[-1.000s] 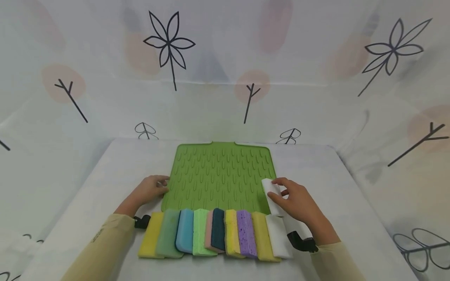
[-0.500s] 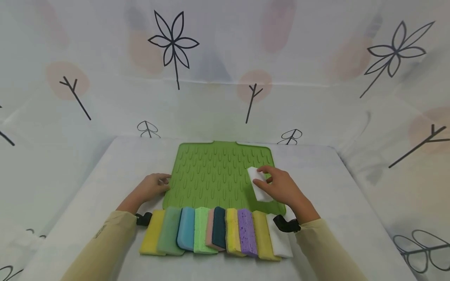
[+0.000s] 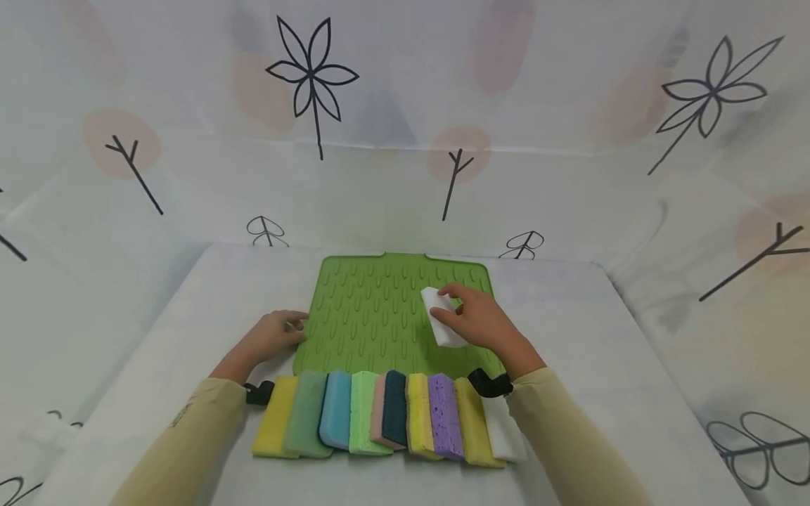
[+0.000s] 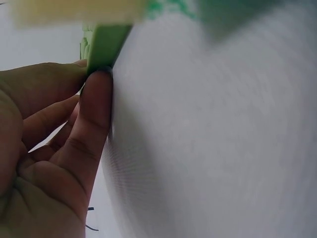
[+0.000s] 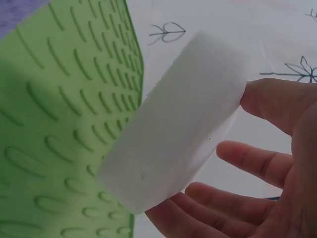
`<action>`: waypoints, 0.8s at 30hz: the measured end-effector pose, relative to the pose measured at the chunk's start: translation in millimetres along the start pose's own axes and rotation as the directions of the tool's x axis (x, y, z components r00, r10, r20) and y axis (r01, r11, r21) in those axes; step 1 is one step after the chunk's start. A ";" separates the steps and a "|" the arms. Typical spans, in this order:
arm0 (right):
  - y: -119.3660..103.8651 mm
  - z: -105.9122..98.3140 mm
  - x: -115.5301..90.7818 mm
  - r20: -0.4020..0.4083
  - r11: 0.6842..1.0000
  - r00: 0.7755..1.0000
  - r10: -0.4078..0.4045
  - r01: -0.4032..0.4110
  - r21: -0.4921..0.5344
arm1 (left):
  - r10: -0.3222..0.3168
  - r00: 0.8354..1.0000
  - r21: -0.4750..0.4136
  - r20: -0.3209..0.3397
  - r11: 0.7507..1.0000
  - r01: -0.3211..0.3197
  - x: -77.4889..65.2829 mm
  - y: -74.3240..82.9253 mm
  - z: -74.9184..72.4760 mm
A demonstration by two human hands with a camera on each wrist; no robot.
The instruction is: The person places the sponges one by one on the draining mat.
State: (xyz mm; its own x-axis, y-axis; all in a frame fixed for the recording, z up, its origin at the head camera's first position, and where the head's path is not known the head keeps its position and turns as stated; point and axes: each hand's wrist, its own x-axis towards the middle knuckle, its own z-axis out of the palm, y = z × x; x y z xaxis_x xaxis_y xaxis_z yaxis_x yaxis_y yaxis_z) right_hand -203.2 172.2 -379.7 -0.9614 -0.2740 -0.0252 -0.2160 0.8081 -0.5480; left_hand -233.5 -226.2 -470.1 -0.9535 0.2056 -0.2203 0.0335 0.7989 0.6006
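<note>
The right grip [image 3: 473, 318] pinches the white block [image 3: 439, 326] by its edges, with the block lying just to the left of the palm. The block is over the right half of the green mat [image 3: 373, 316] — a shadow on the mat near it suggests it is held above, though I cannot tell how wide the gap is. The relation that seems to matter most is block to mat: the long axis runs mainly from near to far, with the far end slanted to the left, roughly in step with the mat's sides. Of the 2 hands, the right is at the block; the left grip [image 3: 273, 335] is across the mat, well apart from it, and pinches the mat's left edge between thumb and finger. On the bench [image 3: 569, 309], a row of sponges [image 3: 337, 414] lies side by side along the mat's near edge — at its right end a white sponge [image 3: 505, 436], partly hidden by the camera on the right wrist [image 3: 490, 384]
</note>
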 end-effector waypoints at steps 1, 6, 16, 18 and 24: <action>-2.3 -0.7 3.3 0.001 1.000 1.000 -0.005 0.005 -0.002 | -0.005 1.000 -0.003 0.001 1.000 0.005 0.3 -0.5 0.0; -13.0 -1.5 19.5 0.003 1.000 1.000 -0.018 0.018 0.011 | -0.022 1.000 -0.023 0.003 1.000 0.022 1.5 -2.1 0.7; -30.9 3.1 47.0 -0.001 1.000 1.000 -0.024 0.024 0.003 | -0.004 1.000 -0.006 -0.009 1.000 0.004 1.7 -3.2 1.4; -34.0 4.7 52.6 -0.007 1.000 1.000 -0.030 0.030 0.001 | 0.000 1.000 -0.007 -0.012 1.000 0.000 1.3 -3.1 1.2; -42.2 13.7 68.3 -0.005 1.000 1.000 -0.023 0.023 0.020 | 0.016 1.000 -0.019 -0.018 1.000 -0.016 -0.3 -2.2 1.5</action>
State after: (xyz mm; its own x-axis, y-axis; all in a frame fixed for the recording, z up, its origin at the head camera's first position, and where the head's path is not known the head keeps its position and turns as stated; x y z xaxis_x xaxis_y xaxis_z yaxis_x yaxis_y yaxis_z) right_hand -257.5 112.2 -369.7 -0.9570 -0.2901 -0.0085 -0.2348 0.7910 -0.5649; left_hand -232.8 -227.2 -472.5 -0.9581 0.2079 -0.1970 0.0432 0.7849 0.6182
